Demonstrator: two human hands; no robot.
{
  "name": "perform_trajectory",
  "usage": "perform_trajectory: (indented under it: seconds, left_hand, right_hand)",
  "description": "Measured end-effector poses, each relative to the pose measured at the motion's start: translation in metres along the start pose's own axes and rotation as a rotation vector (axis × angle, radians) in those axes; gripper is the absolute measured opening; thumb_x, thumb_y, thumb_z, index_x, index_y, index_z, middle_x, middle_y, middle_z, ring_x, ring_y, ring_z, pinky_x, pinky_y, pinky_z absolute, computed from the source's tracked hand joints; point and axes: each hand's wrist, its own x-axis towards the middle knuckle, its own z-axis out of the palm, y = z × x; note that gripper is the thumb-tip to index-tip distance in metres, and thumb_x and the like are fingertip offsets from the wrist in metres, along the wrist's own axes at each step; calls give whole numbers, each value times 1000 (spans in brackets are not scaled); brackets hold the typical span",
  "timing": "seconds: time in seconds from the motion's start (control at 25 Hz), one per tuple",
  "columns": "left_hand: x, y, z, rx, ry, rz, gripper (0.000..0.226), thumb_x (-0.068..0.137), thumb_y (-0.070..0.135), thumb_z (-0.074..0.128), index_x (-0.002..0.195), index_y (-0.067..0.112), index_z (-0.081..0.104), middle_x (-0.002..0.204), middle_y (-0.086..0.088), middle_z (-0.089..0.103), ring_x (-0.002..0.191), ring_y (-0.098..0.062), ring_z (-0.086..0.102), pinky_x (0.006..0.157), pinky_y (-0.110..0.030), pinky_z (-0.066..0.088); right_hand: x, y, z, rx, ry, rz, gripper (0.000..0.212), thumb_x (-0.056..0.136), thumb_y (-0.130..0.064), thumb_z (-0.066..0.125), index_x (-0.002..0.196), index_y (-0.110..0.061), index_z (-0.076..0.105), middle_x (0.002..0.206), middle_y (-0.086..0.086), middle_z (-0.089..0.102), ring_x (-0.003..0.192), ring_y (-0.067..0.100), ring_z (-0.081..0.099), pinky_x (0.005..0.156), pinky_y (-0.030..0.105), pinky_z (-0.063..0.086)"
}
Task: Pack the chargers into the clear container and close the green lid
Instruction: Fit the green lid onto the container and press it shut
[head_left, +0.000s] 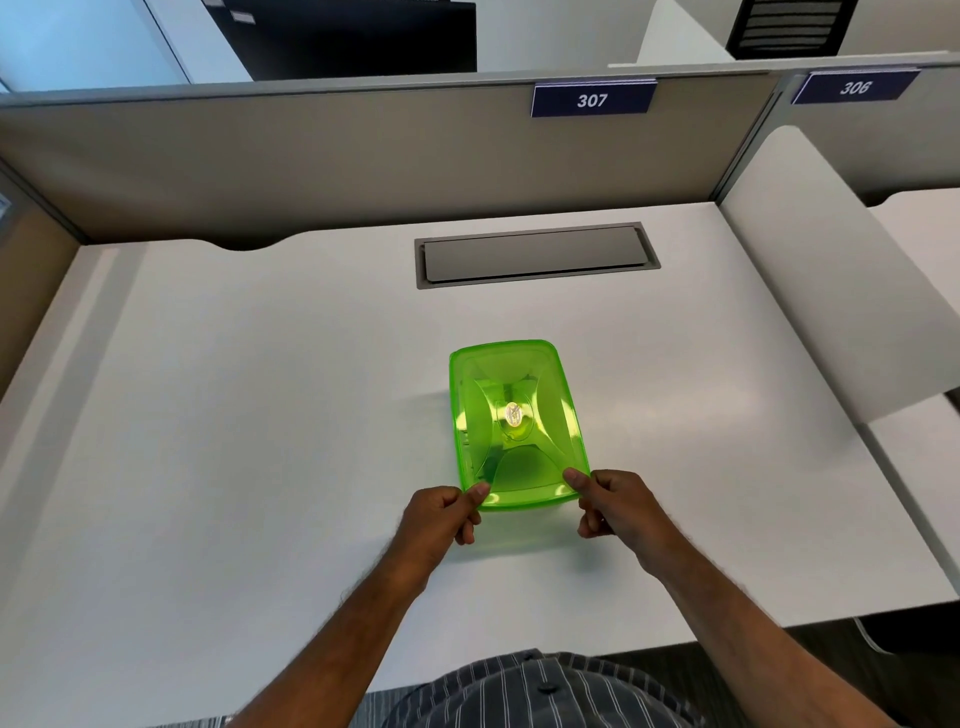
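On the white desk (260, 415), a little right of centre and near the person's edge, sits the green lid (517, 421), lying over what I take to be the clear container, whose walls are all but hidden beneath it. Both hands grip the lid's near corners: the left hand (441, 519) pinches the near-left corner with the thumb on top and the other fingers curled below, and the right hand (613, 506) does the same at the near-right corner. Such a symmetrical hold probably serves to press or seat the near edge evenly, so that the rim catches on both sides at once. The lid is translucent, glossy plastic, rectangular with rounded corners, moulded with curved panels around an oval centre that bears a small shiny sticker. No chargers can be made out through it. Farther back, a grey cable hatch (535, 254) lies flush in the desk.
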Motion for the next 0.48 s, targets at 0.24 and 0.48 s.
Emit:
perform_trajectory:
  seconds: [0.24, 0.48]
  left_hand:
    - [-1, 2, -3, -26, -57, -7, 50, 81, 57, 73, 61, 12, 72, 55, -10, 65, 53, -14, 57, 57, -19, 50]
    - [5, 3, -9, -7, -119, -44, 54, 79, 62, 73, 66, 9, 74, 56, -10, 67, 52, -13, 59, 56, -19, 51]
  right_hand:
    - [0, 6, 3, 67, 15, -24, 42, 80, -43, 77, 65, -8, 60, 51, 13, 47, 49, 25, 54, 58, 36, 58]
    - [2, 7, -2, 61, -53, -12, 44, 81, -49, 75, 68, -9, 61, 54, 14, 52, 52, 26, 56, 63, 39, 60]
